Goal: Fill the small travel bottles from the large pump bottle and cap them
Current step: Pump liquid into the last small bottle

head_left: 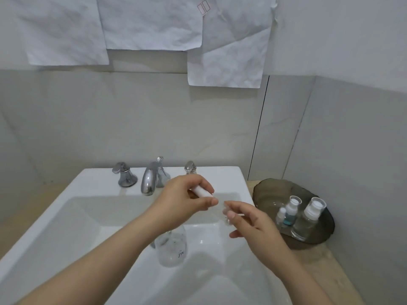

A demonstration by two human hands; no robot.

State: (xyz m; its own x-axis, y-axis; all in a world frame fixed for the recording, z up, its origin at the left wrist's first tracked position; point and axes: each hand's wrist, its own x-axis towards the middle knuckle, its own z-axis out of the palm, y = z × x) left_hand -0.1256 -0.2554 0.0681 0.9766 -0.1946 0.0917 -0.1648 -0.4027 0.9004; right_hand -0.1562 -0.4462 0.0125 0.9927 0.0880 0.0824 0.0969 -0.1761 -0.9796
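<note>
Well, the little white tube (pixel 201 191) is the thing to watch. It is up in the air over the sink (pixel 88 216), and my left hand (pixel 187 197) has its fingers curled tight round it, with one end poking out toward my other hand. Just beside that end is a small clear piece (pixel 226 211). I cannot tell if the two touch. My right hand (pixel 253 223) pinches the clear piece between thumb and first finger, and the other fingers hang loose. It is too see-through for me to say if it is a cap or a tiny bottle. I think the job now is to join these two. So I should line them up straight, end to end, push softly, and twist only if it wants to twist. Going in crooked could make it slip and fall into the sink. Under my left arm a bigger clear bottle (pixel 171 247) sits in the sink, its top hidden. Off to the right, on the worktop (pixel 326 260), a dark tray (pixel 268 190) holds three bottles standing up with tops on: a tiny one (pixel 282 213), a blue one (pixel 290 217) and a wide one (pixel 310 219). The tap (pixel 149 181) is behind my hands.
</note>
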